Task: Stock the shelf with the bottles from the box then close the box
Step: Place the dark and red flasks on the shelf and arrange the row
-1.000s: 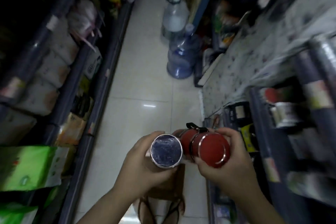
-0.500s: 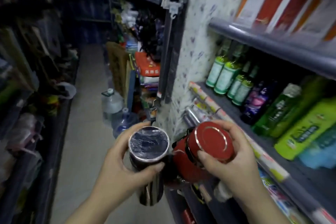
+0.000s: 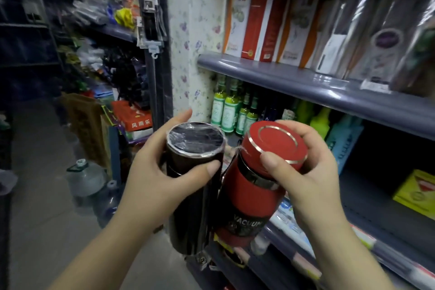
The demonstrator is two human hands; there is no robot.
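Note:
My left hand point(image 3: 153, 172) grips a black vacuum bottle point(image 3: 193, 195) wrapped in clear film, held upright with its lid toward me. My right hand point(image 3: 303, 172) holds a red vacuum bottle point(image 3: 254, 195) by its red lid, tilted to the left, with "VACUUM" printed low on its body. Both bottles touch side by side in front of the grey shelf point(image 3: 317, 87) on my right. The box is out of view.
The upper shelf carries boxed goods point(image 3: 259, 19) and wrapped dark bottles point(image 3: 388, 30). Green bottles point(image 3: 230, 108) and coloured bottles point(image 3: 320, 120) stand on the shelf below, with a yellow box point(image 3: 416, 193) further right. Water jugs point(image 3: 87, 179) and a cardboard carton point(image 3: 82, 125) stand in the aisle on the left.
My view has swung up from the floor to the shelves on the right. Both hands have kept their bottles and risen toward shelf height.

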